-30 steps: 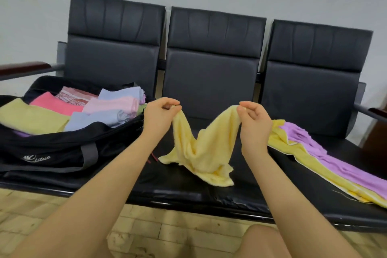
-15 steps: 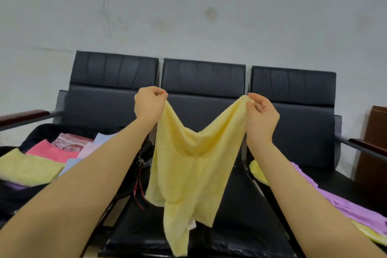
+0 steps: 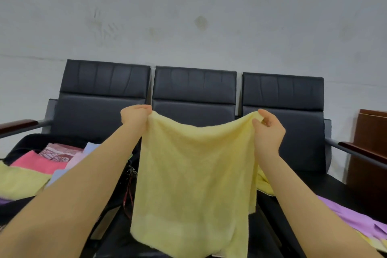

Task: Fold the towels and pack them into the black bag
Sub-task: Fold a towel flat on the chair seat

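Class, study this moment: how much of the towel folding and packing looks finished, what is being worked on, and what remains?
Done: several folded towels, including a pink folded towel, already lie in the open black fabric bag on the left seat. In hand: the left hand and right hand pinch the top corners of a pale yellow terry towel, hanging unfolded. Left: fold and pack it, then the purple towel on the right seat.

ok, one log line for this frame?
step: spreading yellow towel | left hand: pinches top corner | right hand: pinches other corner | towel: hanging, unfolded | black bag: open, holding folded towels
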